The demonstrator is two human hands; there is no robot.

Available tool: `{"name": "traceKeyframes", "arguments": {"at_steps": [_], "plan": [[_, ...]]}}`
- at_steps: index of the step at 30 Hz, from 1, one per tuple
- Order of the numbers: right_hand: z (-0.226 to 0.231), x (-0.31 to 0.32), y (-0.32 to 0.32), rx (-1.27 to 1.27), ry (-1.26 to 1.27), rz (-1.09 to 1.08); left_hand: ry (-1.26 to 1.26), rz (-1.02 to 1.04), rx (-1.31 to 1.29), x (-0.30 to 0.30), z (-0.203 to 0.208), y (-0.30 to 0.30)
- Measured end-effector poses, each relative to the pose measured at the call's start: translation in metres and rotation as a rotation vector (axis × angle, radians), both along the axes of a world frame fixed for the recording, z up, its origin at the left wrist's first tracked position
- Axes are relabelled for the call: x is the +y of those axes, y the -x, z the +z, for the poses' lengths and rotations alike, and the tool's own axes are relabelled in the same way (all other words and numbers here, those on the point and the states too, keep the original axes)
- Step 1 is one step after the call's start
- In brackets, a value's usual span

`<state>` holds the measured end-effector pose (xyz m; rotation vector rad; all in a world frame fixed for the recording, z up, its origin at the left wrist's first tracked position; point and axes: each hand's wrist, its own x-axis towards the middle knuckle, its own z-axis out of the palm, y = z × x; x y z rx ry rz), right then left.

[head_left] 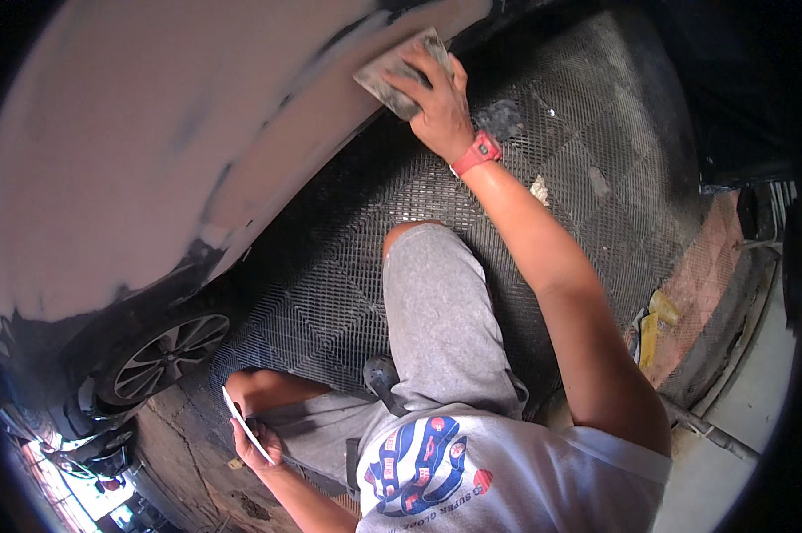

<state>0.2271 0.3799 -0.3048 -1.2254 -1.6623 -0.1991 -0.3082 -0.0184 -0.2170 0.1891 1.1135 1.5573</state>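
My right hand (pixel 438 105), with a red watch (pixel 478 153) at its wrist, presses a worn grey sheet of sandpaper (pixel 388 78) flat to the lower side of a car body (pixel 161 115). The fingers lie spread across the sheet and the thumb is at its edge. Dull pinkish-brown, the panel has darker patches along its lower edge. Down by my bent left knee, my left hand (pixel 261 447) is closed round a thin, flat white thing (pixel 244 423). It shows nearly edge-on, so its kind is unclear.
A car wheel (pixel 172 358) with a spoked rim stands at the left. Dark ribbed matting (pixel 561 133) covers the floor. Crumpled scraps (pixel 539 190) lie on it, and yellow pieces (pixel 651 333) lie at the right. A metal bar (pixel 707 431) is beside my right elbow.
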Motion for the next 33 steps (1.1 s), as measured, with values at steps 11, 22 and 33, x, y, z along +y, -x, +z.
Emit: {"name": "traceKeyframes", "arguments": {"at_steps": [11,22,33], "plan": [[0.009,-0.004,0.033,-0.079,0.098,0.011,0.059,0.04,0.01,0.007,0.014,-0.02],[-0.026,-0.018,-0.017,-0.063,0.125,-0.095,0.041,0.006,0.02,0.009,0.014,-0.018],[0.014,0.044,-0.048,-0.07,-0.082,-0.055,0.052,0.063,0.024,-0.003,0.013,-0.005]]}}
